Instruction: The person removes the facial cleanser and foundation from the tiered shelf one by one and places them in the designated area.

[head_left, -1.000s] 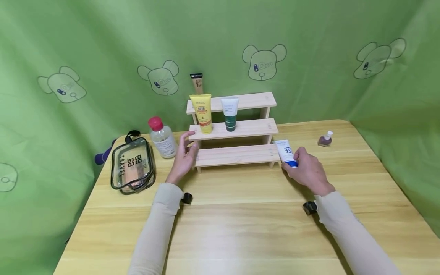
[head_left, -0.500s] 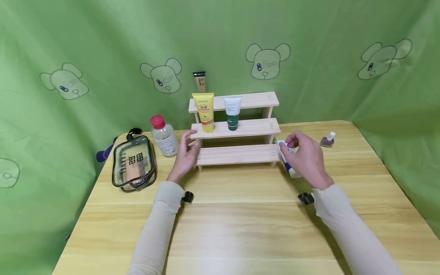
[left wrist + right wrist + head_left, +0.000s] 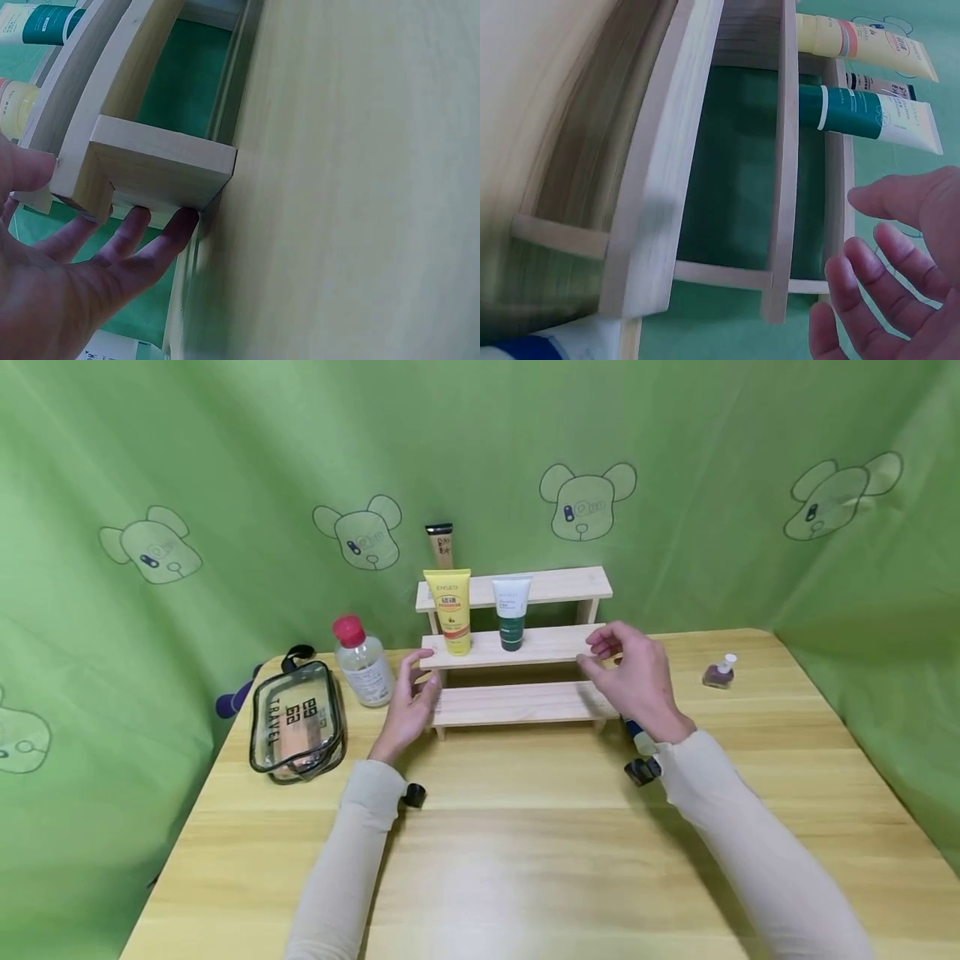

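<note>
A three-tier wooden display rack [image 3: 517, 706] stands on the table. My left hand [image 3: 408, 710] touches its left end, thumb and fingers spread along the side panel. Beside the right end of the middle tier is my right hand [image 3: 633, 677], fingers loosely bent with nothing between them. A white and blue tube [image 3: 525, 349] lies at the rack's right side, mostly hidden by the right hand and wrist in the head view. On the middle tier stand a yellow tube [image 3: 452, 614] and a green and white tube [image 3: 512, 618]. A beige black-topped tube [image 3: 442, 547] rises behind the yellow one.
Left of the rack stand a clear bottle with a red cap [image 3: 362, 664] and a transparent travel pouch [image 3: 296, 722] with things inside. A small purple nail polish bottle [image 3: 718, 675] is at the right. Green printed cloth [image 3: 480, 443] hangs behind the table [image 3: 510, 843].
My right hand has let go of the white and blue tube and moved left to the rack's right end. The left hand stays at the rack's left end.
</note>
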A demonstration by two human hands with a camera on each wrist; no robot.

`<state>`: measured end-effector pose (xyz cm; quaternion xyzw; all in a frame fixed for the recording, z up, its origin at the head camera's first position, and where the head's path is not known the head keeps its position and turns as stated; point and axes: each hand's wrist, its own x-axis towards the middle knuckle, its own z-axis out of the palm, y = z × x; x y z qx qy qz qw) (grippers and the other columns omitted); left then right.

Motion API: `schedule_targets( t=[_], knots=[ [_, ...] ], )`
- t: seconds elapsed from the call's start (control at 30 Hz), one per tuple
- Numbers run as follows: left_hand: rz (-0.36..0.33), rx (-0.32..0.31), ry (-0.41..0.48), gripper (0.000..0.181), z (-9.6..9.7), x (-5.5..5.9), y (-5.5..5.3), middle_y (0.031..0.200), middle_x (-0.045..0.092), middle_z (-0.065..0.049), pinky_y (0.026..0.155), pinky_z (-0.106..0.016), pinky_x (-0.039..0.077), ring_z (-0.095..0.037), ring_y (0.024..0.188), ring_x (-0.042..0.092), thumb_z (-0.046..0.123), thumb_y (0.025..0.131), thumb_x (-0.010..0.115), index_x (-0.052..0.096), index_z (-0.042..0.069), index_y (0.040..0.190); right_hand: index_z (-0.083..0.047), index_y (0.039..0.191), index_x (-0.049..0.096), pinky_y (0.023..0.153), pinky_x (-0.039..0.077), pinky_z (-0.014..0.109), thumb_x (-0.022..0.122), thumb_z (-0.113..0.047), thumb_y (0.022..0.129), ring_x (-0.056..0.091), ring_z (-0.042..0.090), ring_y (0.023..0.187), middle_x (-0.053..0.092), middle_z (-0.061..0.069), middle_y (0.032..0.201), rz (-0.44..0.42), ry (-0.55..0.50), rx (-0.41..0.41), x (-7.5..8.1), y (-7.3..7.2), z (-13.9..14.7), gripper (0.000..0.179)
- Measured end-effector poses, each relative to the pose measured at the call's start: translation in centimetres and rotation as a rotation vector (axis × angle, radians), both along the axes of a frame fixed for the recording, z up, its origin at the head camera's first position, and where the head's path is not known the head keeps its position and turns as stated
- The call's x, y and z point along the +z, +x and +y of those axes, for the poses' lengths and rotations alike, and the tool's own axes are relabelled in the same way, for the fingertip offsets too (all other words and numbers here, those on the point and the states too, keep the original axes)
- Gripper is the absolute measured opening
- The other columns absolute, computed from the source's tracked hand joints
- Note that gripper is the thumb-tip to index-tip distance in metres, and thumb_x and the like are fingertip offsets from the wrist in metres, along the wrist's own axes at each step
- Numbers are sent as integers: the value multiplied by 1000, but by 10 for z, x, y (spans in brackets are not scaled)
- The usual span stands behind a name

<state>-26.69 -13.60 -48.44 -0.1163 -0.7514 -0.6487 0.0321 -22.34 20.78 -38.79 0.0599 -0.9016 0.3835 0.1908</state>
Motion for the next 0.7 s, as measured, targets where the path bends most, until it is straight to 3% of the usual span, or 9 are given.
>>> schedule_targets(
  t=[0.17,0.23,0.37,0.5,0.7],
  knots=[
    [5,7,-9,48,2,-2,2,154,56,-20,115,-56,51,-44,139,60,10,113,53,42,21,158,-1,127,70,89,59,21,82,-13,97,71,32,108,75,18,118,-78,-91,67,4,-13,-6,35],
    [8,8,-9,48,1,-2,1,153,57,-20,114,-56,52,-45,138,60,10,113,53,42,22,158,-2,133,69,101,62,28,81,-13,99,70,31,119,73,19,128,-102,-169,130,6,-21,-10,38],
    [10,4,-2,48,1,-1,1,154,56,-19,114,-57,52,-47,139,59,9,113,53,42,20,158,-4,142,64,116,57,48,77,-12,102,64,33,137,67,18,146,-118,-296,246,6,-37,-18,43],
    [16,1,6,48,1,-3,1,156,54,-19,116,-57,50,-46,141,57,8,113,53,42,19,158,-5,148,60,118,55,47,77,-13,103,62,34,141,64,17,151,-108,-348,297,6,-49,-29,49],
    [18,-4,2,48,0,-3,-1,154,55,-20,115,-60,51,-49,140,57,9,113,53,42,22,158,-6,152,58,120,53,50,77,-17,103,63,32,140,66,17,150,-123,-348,342,9,-62,-46,54]
  ],
)
